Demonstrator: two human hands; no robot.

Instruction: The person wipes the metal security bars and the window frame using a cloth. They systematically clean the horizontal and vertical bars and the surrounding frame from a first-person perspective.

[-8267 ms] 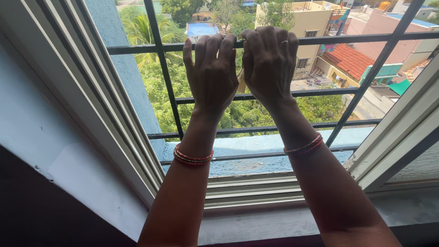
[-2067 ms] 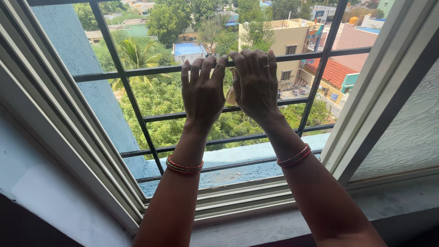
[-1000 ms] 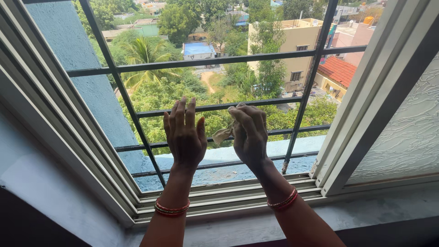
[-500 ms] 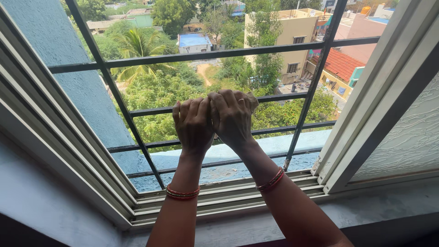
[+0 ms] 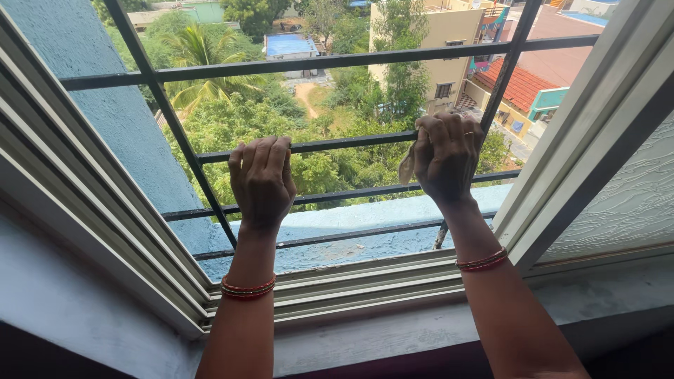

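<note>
A dark metal window grille (image 5: 351, 62) of horizontal and vertical bars fills the open window. My left hand (image 5: 261, 179) curls its fingers over the middle horizontal bar (image 5: 344, 142), left of centre. Further right on the same bar is my right hand (image 5: 447, 163), close to a vertical bar (image 5: 507, 67). It is closed around a small greyish cloth (image 5: 406, 168), whose end hangs out at the hand's left side. Both wrists wear red and gold bangles (image 5: 246, 288).
A white multi-track window frame (image 5: 330, 281) runs along the sill, and a frosted sliding pane (image 5: 625, 203) stands at the right. A blue textured outer wall (image 5: 105, 119) is at the left. Trees and rooftops lie far below outside.
Half a second ago both hands were side by side at the middle of this bar. They are now apart: the right has slid to the right, the left a little to the left.
</note>
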